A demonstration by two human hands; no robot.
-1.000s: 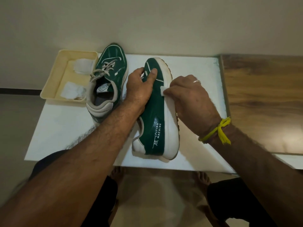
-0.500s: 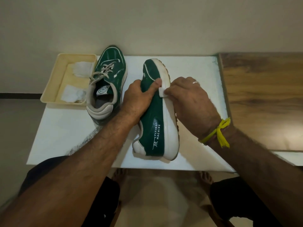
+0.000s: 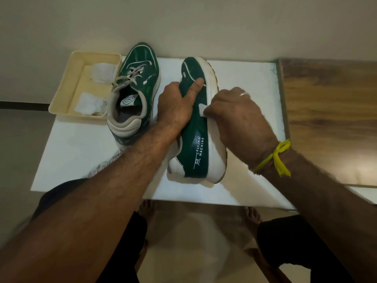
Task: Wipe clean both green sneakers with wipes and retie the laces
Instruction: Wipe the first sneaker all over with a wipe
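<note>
Under the right hand's [image 3: 236, 117] curled fingers, a wipe [image 3: 202, 110] presses the tilted sneaker [image 3: 196, 127], which the left hand [image 3: 177, 105] grips.

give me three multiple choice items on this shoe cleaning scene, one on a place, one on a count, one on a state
1. Where does the cream plastic tray sit?
A. at the far left corner of the white table top
B. on the wooden surface at the right
C. on the floor by the feet

2. How many white wipes lie in the tray?
A. none
B. two
C. five

3. How does the green sneaker printed FLYING MACHINE lie?
A. upright on its sole
B. sole straight up
C. tipped on its side, white sole edge facing right

Answers:
1 A, the tray stands left of the laced green sneaker, overhanging the table's corner.
2 B, one folded white wipe lies far, another crumpled white wipe near.
3 C, the left hand grips its upper while the right hand presses a small white wipe to its side.
</note>
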